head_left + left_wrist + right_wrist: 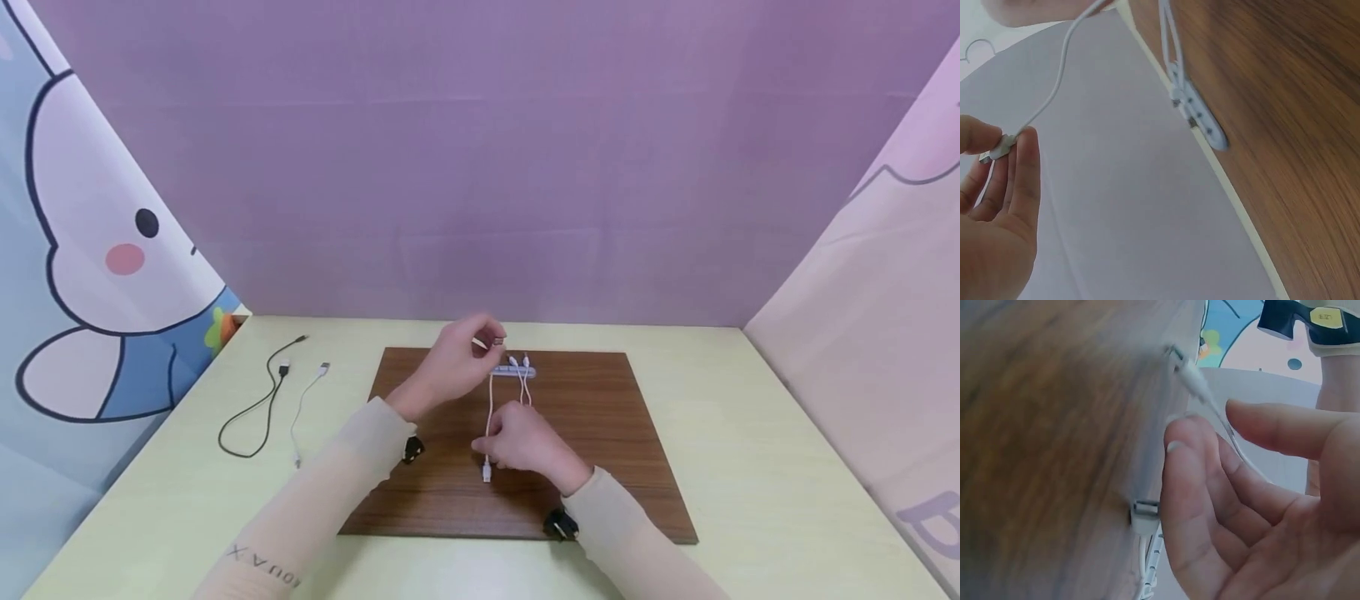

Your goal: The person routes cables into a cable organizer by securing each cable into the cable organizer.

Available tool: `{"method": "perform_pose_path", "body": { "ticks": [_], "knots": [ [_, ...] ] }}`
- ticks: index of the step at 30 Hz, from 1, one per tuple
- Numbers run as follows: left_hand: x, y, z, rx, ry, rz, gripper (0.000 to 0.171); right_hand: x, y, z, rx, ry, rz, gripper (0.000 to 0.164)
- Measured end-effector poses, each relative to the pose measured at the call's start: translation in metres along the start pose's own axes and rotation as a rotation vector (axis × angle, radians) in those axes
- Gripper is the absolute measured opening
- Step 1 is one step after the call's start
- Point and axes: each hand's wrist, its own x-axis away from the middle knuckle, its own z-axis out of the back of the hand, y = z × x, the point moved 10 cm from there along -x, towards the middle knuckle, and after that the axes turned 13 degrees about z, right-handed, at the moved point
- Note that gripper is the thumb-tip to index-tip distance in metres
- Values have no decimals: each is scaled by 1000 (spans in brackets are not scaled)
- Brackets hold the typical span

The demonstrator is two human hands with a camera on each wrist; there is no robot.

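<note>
One white cable [490,410] runs near to far over the brown board [600,454] on the table [757,442], its long axis almost straight toward the person. The left hand [456,360], at the board's far edge, pinches the cable's far plug [1004,147] between thumb and fingers; its metal end points to the far side, and the cord leaves it toward the near side. The cable's other end, a USB plug [487,472], points straight near, just past the right hand [527,437]. That hand is around the cord: its fingers are gently bent, the thumb stands apart from them, and the cord passes between.

Just right of and nearer than the left hand sits a pale blue clip strip [506,371], its long axis left to right. Two more white cables [1164,37] cross its right part, their small ends pointing far and their cords running near toward the right hand. Beside that hand's fingers, a second USB plug [1145,520] shows on the board.

Left of the board, a short white cable [297,417] lies near to far, USB end far. Farther left, a black cable [243,412] curves in a loop, both ends toward the far side.
</note>
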Motion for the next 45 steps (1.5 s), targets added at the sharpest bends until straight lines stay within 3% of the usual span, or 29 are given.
{"method": "perform_pose_path", "body": {
  "ticks": [9, 15, 21, 32, 38, 45],
  "knots": [
    [-14, 2, -5, 1, -24, 61, 13, 4, 5, 10, 81, 48, -82, 31],
    [-29, -15, -5, -8, -10, 164, 14, 5, 5, 17, 197, 71, -91, 34],
    [-43, -28, -12, -42, -9, 214, 9, 7, 7, 22, 276, 79, -134, 36],
    [-52, -56, -36, -124, -91, 343, 12, 9, 9, 25, 399, 86, -176, 36],
    [-57, -66, -48, -195, -134, 355, 16, 9, 8, 26, 427, 79, -172, 33],
    [-61, -74, -65, -296, -178, 332, 15, 11, 9, 24, 383, 54, -181, 29]
  ]
}}
